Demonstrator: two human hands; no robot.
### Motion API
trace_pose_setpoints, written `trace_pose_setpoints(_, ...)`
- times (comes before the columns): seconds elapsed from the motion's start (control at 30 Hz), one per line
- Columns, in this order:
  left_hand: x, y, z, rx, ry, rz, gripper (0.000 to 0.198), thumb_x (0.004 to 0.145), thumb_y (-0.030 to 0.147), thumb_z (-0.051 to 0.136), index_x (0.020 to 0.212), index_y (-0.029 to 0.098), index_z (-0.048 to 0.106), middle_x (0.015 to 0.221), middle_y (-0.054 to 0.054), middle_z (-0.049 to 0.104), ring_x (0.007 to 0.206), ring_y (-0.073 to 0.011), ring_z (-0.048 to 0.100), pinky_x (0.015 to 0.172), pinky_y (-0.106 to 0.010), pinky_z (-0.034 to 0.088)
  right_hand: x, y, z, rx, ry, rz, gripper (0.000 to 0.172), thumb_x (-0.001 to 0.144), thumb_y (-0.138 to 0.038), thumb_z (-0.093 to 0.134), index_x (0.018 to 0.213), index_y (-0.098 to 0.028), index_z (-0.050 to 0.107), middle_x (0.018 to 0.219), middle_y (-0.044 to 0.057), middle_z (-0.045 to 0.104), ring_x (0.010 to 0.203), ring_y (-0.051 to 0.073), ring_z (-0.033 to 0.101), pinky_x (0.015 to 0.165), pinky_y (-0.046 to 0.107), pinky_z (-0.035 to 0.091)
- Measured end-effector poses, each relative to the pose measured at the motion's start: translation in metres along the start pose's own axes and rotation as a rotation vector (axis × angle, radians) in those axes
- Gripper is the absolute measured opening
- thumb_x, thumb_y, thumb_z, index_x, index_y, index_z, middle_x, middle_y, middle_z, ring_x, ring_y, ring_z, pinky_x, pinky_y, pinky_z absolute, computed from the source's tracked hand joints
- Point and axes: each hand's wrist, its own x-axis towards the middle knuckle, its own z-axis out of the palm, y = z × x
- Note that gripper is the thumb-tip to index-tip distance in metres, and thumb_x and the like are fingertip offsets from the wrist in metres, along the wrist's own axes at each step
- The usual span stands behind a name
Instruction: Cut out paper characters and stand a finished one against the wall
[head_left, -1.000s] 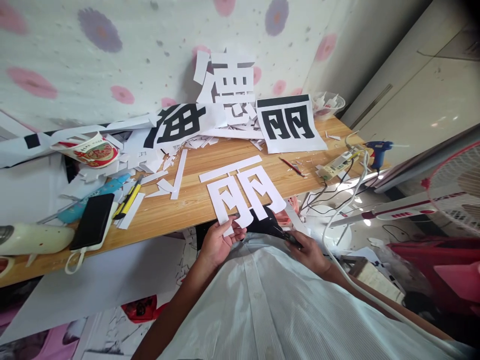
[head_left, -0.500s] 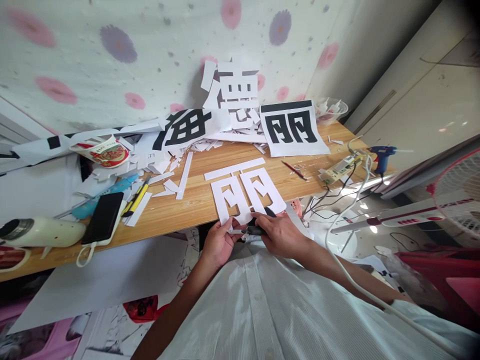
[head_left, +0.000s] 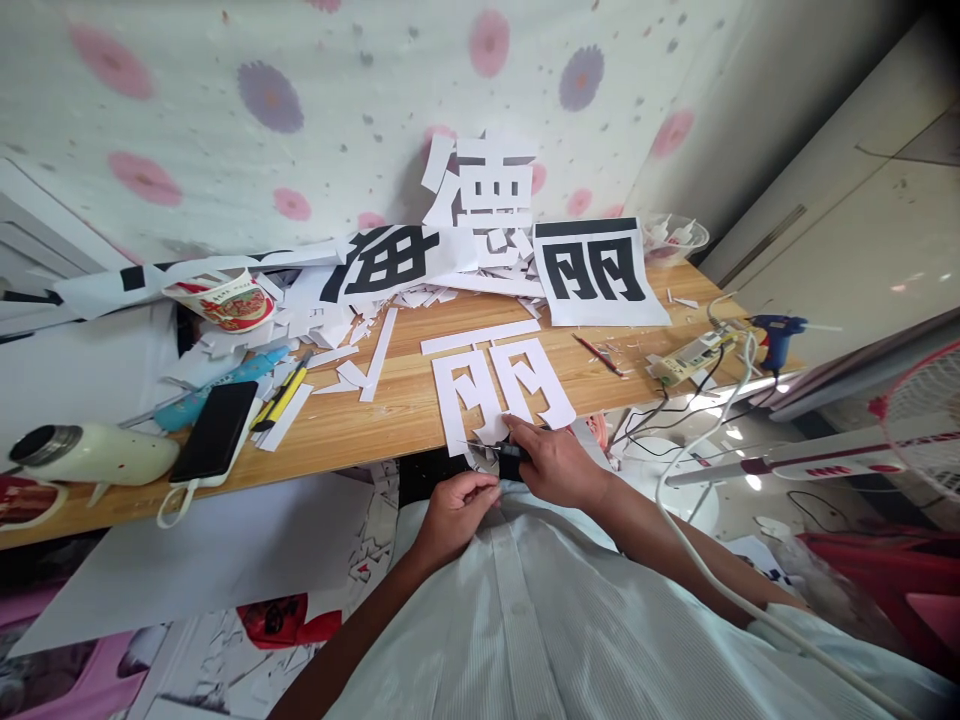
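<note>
A white cut-out character (head_left: 519,378) lies on the wooden table, its lower end at the front edge, with a separate white strip (head_left: 480,337) above it. My right hand (head_left: 559,462) is closed round black-handled scissors (head_left: 513,462). Their thin blades point left, by the lower edge of the cut-out, and the index finger lies near the paper. Close to my shirt, below the table edge, is my left hand (head_left: 459,512). Its fingers are curled together, thumb against fingertips, apart from the cut-out; anything between them is too small to make out.
Behind stand a printed sheet (head_left: 592,275) and a raised white character (head_left: 487,180). Paper scraps, a paper bowl (head_left: 229,300), yellow cutter (head_left: 283,395), phone (head_left: 217,430) and bottle (head_left: 105,452) are left. A pencil (head_left: 598,355), power strip (head_left: 697,355), blue glue gun (head_left: 778,335) and cable (head_left: 675,540) are right.
My left hand has come off the lower edge of the cut-out and drawn back toward my shirt. The scissors stay in my right hand near the paper. The view has shifted slightly.
</note>
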Motion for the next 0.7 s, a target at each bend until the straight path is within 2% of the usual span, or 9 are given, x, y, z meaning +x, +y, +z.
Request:
trace_pose_setpoints(0.1,0.003,0.003,0.001,0.036,0.001,0.041,0.021,0.094,0.041,0.078,0.101,0.024,0.087,0.087,-0.008,0.083,0.081,-0.0284,0.079,0.081,-0.04,0.063,0.005,0.0,0.0,0.001,0.008,0.013,0.059,0.078,-0.003,0.06,0.133,-0.024,0.067,0.166,0.011,0.061,0.127,0.03,0.077,0.104,0.039,0.061)
trace_pose_setpoints(0.17,0.005,0.005,-0.002,0.137,0.024,0.171,0.016,0.095,0.037,0.078,0.101,0.027,0.088,0.092,-0.009,0.084,0.087,-0.0299,0.079,0.086,-0.043,0.063,0.007,-0.001,-0.001,-0.004,0.006,0.017,0.054,0.079,-0.004,0.06,0.128,-0.024,0.068,0.169,0.011,0.058,0.127,0.03,0.077,0.103,0.038,0.061)
trace_pose_setpoints(0.27,0.009,0.012,-0.006,0.381,-0.008,0.445,0.016,0.098,0.029,0.075,0.107,0.029,0.089,0.111,-0.012,0.084,0.11,-0.0344,0.077,0.105,-0.05,0.058,0.01,-0.003,-0.003,0.005,-0.002,0.001,0.052,0.08,-0.005,0.059,0.127,-0.022,0.07,0.171,0.012,0.055,0.128,0.031,0.077,0.102,0.039,0.062)
trace_pose_setpoints(0.33,0.014,0.018,-0.007,0.548,-0.05,0.558,0.027,0.1,0.024,0.071,0.122,0.027,0.086,0.129,-0.014,0.081,0.131,-0.0381,0.07,0.121,-0.057,0.048,0.013,-0.005,-0.003,0.016,-0.008,0.001,0.062,0.08,-0.005,0.059,0.139,-0.022,0.067,0.166,0.012,0.061,0.128,0.031,0.077,0.103,0.04,0.062)
trace_pose_setpoints(0.4,0.019,0.022,-0.006,0.674,-0.06,0.601,0.04,0.099,0.02,0.069,0.137,0.025,0.08,0.145,-0.016,0.075,0.148,-0.0414,0.06,0.131,-0.063,0.036,0.016,-0.005,-0.002,0.021,-0.012,0.019,0.076,0.08,-0.005,0.06,0.154,-0.022,0.061,0.157,0.013,0.069,0.129,0.031,0.077,0.105,0.039,0.062)
trace_pose_setpoints(0.47,0.023,0.023,-0.004,0.728,-0.056,0.612,0.052,0.096,0.017,0.069,0.148,0.025,0.074,0.151,-0.017,0.071,0.154,-0.043,0.053,0.135,-0.066,0.031,0.018,-0.005,-0.001,0.023,-0.011,0.033,0.083,0.08,-0.006,0.06,0.161,-0.019,0.055,0.151,0.014,0.073,0.13,0.032,0.076,0.107,0.04,0.061)
trace_pose_setpoints(0.6,0.029,0.015,-0.003,0.751,-0.032,0.633,0.064,0.096,0.021,0.07,0.159,0.035,0.066,0.154,-0.011,0.07,0.153,-0.0426,0.056,0.133,-0.065,0.036,0.019,-0.002,-0.004,0.011,-0.009,0.04,0.085,0.08,-0.005,0.06,0.164,-0.012,0.054,0.146,0.02,0.075,0.128,0.037,0.077,0.105,0.045,0.063)
trace_pose_setpoints(0.7,0.031,0.009,-0.004,0.769,-0.009,0.636,0.072,0.097,0.023,0.069,0.165,0.041,0.059,0.161,-0.006,0.066,0.152,-0.0424,0.057,0.131,-0.065,0.039,0.017,-0.003,-0.011,-0.007,0.056,0.054,0.089,0.08,0.0,0.06,0.166,-0.02,0.053,0.146,0.018,0.075,0.126,0.034,0.079,0.103,0.042,0.064)
